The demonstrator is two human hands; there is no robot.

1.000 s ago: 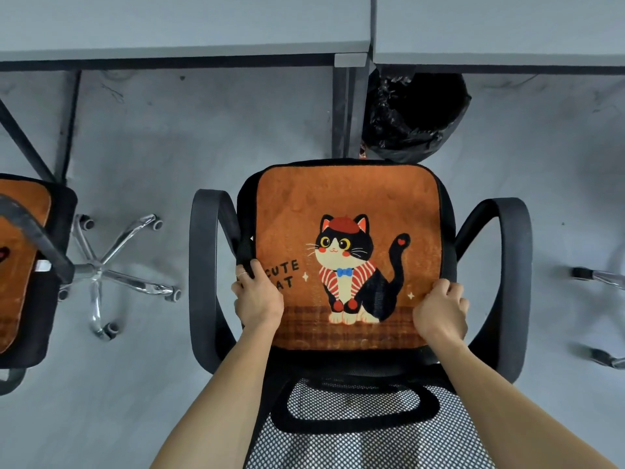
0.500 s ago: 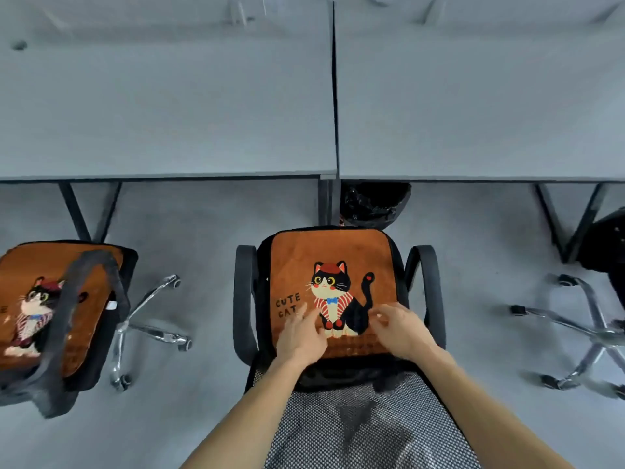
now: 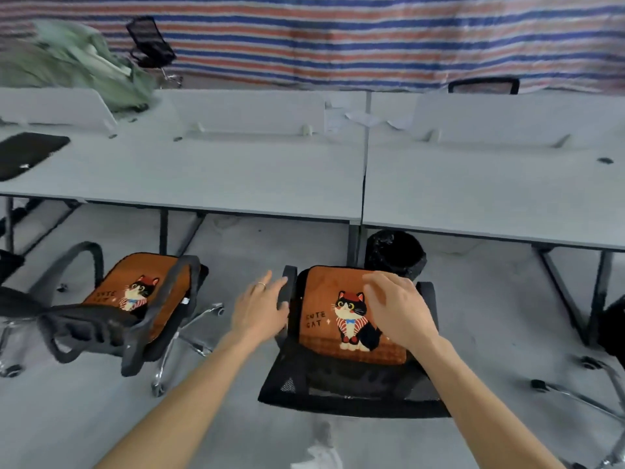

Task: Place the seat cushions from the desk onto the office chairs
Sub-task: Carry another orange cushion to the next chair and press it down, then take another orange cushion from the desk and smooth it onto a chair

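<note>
Pale grey laminate desks [image 3: 257, 177] run across the middle of the frame, joined edge to edge on dark metal legs over a grey floor; a red, white and blue striped sheet [image 3: 372, 38] fills the upper background. Lower centre, an orange plush seat cushion [image 3: 324, 296] printed with a black-and-white cat lies flat on the seat of a black mesh office chair [image 3: 351, 397]. A second, matching cushion [image 3: 135, 292] lies on the chair [image 3: 101, 326] at lower left, partly screened by its armrest. The left hand [image 3: 258, 313], ring on one finger, hovers with fingers loosely spread beside the near chair's left armrest; contact cannot be determined. The right hand [image 3: 397, 308], fingers apart and motion-blurred, is above the cushion and covers its right side. A black-lined bin [image 3: 395, 253] stands under the desk. Green fabric [image 3: 71, 66] at upper left is blurred.
</note>
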